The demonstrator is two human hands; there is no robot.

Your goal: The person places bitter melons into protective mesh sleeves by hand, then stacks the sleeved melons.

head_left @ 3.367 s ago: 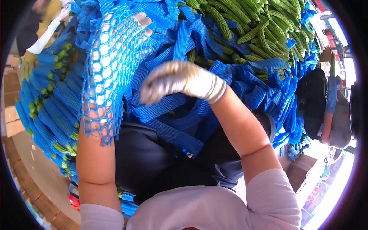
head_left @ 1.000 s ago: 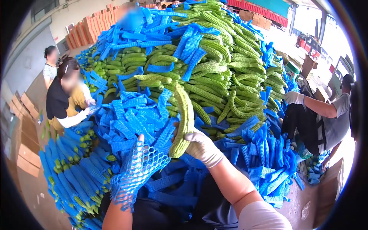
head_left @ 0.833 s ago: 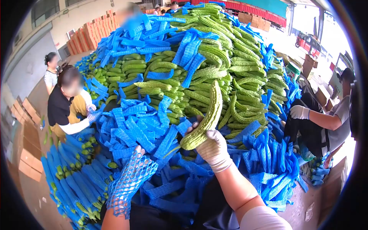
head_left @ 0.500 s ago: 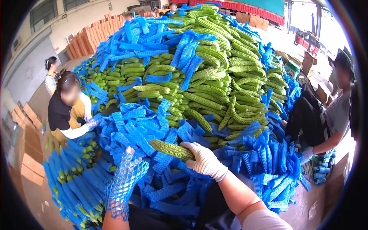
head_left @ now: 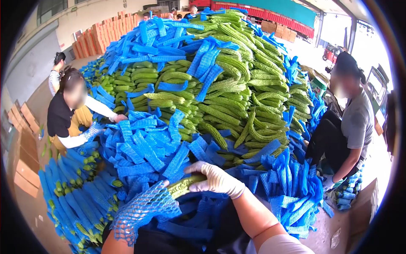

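Observation:
My right hand (head_left: 215, 180), in a white glove, is closed round a green bitter melon (head_left: 182, 187) in front of me. The melon's left end meets my left hand (head_left: 146, 209), which has a blue foam net sleeve stretched over it. The left fingers are wrapped round that end under the mesh. Loose blue foam nets (head_left: 146, 150) lie just beyond both hands, and more (head_left: 296, 192) are heaped to the right. Behind them rises a large pile of bitter melons (head_left: 224, 106).
Netted melons (head_left: 84, 207) lie in rows at the lower left. A co-worker (head_left: 69, 110) bends at the left; another (head_left: 353, 118) sits at the right. Cardboard boxes (head_left: 110, 34) stand behind the pile, and a red truck (head_left: 270, 19) stands at the back.
The melon and my left hand have come together, its fingers now round the melon's end. The left co-worker's arm has reached onto the nets. The right co-worker appears more upright.

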